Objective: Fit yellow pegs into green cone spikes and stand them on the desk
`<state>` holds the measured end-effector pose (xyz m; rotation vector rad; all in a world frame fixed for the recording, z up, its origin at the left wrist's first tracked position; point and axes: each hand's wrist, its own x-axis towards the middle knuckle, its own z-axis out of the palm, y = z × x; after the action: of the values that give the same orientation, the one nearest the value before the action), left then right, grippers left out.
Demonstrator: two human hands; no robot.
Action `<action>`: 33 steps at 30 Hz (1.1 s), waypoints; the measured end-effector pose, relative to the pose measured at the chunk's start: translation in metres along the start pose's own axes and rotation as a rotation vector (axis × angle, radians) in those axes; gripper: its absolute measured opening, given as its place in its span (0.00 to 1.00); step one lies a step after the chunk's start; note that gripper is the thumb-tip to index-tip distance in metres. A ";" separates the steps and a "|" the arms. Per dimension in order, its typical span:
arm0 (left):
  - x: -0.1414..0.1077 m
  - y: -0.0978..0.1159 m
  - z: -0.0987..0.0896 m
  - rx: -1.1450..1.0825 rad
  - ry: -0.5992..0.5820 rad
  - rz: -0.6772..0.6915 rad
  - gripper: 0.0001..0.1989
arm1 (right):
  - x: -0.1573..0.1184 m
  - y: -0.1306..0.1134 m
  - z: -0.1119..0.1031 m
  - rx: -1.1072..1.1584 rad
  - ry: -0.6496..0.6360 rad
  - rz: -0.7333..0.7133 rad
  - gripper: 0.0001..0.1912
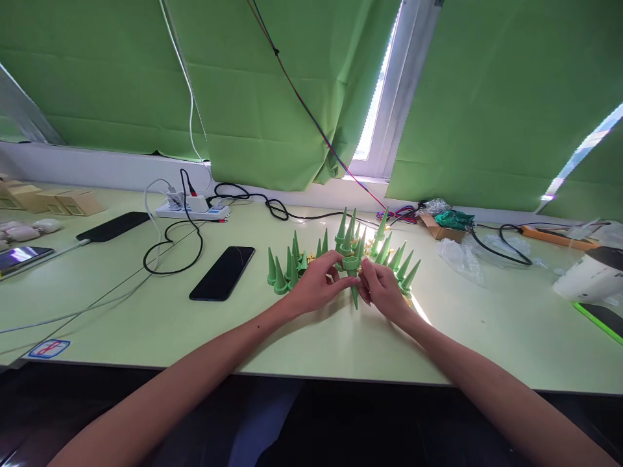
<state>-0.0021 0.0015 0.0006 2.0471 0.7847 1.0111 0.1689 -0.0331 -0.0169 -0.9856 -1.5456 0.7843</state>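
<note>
A green plastic cone (pixel 351 264) is held point down over the table's near middle, its round rim facing up. My left hand (pixel 316 283) grips it from the left, thumb and fingers closed about the rim. From the right, the closed fingertips of my right hand (pixel 385 290) pinch at the rim's edge; whatever small piece lies between them is hidden. Behind both hands stand several more green cones (pixel 279 277), most with their points up. Others (pixel 409 277) lean to the right of my right hand. Small yellowish pieces (pixel 311 257) lie among the cones.
A black phone (pixel 222 274) lies left of the cones, with a power strip (pixel 193 209) and looping cables behind it. Clear plastic bags (pixel 460 258) and a small cardboard box (pixel 440 231) are to the right. A white roll (pixel 590 275) stands at the far right.
</note>
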 end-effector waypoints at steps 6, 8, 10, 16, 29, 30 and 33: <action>-0.002 -0.007 0.002 0.094 0.009 0.202 0.11 | 0.000 0.001 0.001 -0.014 0.012 0.031 0.33; -0.003 -0.007 0.002 0.104 0.020 0.225 0.10 | 0.000 0.001 0.001 -0.011 0.017 0.033 0.33; -0.002 -0.007 0.003 0.111 0.032 0.225 0.09 | 0.000 0.000 0.001 -0.002 0.021 0.027 0.32; 0.000 -0.002 0.004 0.063 0.067 0.073 0.13 | 0.000 -0.002 0.003 0.024 0.028 -0.013 0.29; 0.005 0.004 0.000 -0.590 -0.195 -0.354 0.26 | -0.001 -0.002 -0.001 -0.009 0.002 -0.068 0.25; 0.006 0.004 -0.001 -0.624 -0.210 -0.368 0.26 | -0.001 -0.002 -0.001 -0.015 -0.009 -0.069 0.25; 0.006 0.002 -0.002 -0.688 -0.259 -0.380 0.26 | -0.001 -0.002 -0.001 -0.026 -0.031 -0.074 0.25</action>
<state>-0.0008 0.0056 0.0057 1.3358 0.5536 0.6555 0.1694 -0.0350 -0.0158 -0.9331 -1.6135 0.7322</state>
